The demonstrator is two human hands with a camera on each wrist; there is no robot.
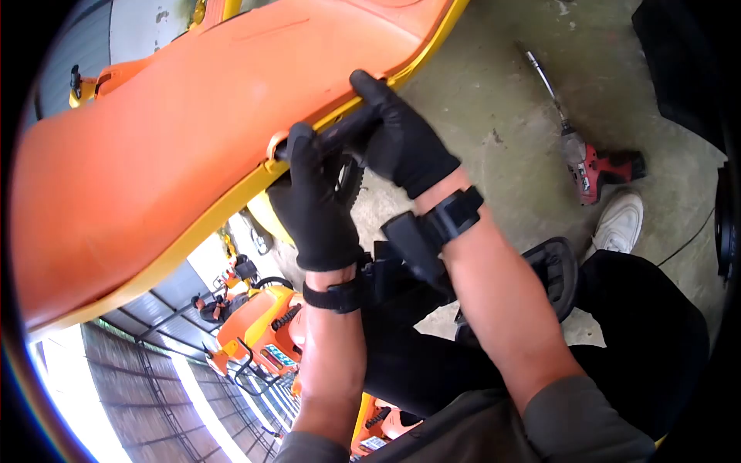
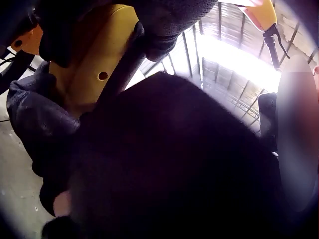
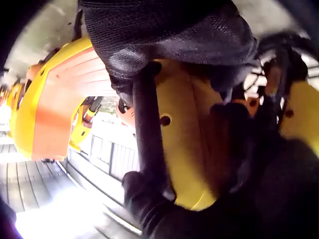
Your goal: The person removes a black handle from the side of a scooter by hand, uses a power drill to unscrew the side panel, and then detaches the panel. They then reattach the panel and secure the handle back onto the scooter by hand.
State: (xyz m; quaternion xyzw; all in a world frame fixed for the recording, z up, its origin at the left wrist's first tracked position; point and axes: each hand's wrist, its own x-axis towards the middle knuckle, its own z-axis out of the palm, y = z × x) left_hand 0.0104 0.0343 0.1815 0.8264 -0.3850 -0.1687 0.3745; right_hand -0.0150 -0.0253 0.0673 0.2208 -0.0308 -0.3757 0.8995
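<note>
A large orange panel with a yellow edge (image 1: 177,147) fills the upper left of the head view. Along that edge runs a black bar-shaped handle (image 1: 340,135), its ends near small orange lugs. My left hand (image 1: 315,208), in a black glove, grips the bar's lower left end with the thumb on top. Further along, my right hand (image 1: 405,147), also gloved, holds the other end, its thumb reaching over the panel edge. The right wrist view shows the bar (image 3: 147,124) running between both gloves beside a yellow part (image 3: 184,149) with a round hole. The gloves hide both bar ends.
A red cordless driver (image 1: 590,166) with a long socket extension (image 1: 544,77) lies on the concrete floor at right. A white shoe (image 1: 620,220) is close to it. More orange and yellow vehicles (image 1: 258,324) stand at lower left, with another person (image 1: 208,310) near them.
</note>
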